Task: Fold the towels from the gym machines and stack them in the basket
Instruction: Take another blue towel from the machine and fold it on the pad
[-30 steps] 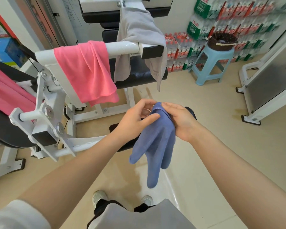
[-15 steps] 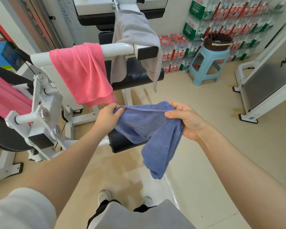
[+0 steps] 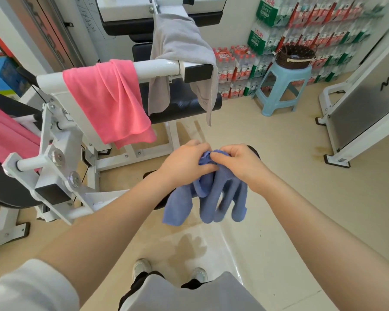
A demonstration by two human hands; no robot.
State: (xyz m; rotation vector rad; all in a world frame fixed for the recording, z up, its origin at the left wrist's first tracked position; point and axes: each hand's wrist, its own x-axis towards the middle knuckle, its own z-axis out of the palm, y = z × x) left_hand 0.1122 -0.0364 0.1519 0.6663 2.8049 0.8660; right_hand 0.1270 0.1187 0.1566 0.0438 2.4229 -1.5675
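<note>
A blue towel (image 3: 213,194) hangs bunched in front of me, its folds dangling below my hands. My left hand (image 3: 184,163) and my right hand (image 3: 236,162) meet at its top edge, both pinching the cloth, knuckles almost touching. A pink towel (image 3: 108,102) is draped over the white bar of the gym machine (image 3: 157,66) to the left. A grey towel (image 3: 180,52) hangs over the same bar further right. Another pink towel (image 3: 7,135) lies at the far left edge. A dark woven basket (image 3: 295,57) sits on a light blue stool (image 3: 279,90) at the back right.
Stacked packs of bottled water (image 3: 301,25) line the back wall behind the stool. A second white machine frame (image 3: 364,108) stands at the right. The black padded seat (image 3: 182,104) is behind my hands. Beige tile floor (image 3: 301,198) lies between me and the stool.
Half a second ago my hands held the blue towel spread apart; they have come back together at its top edge, so the towel hangs doubled and bunched.
</note>
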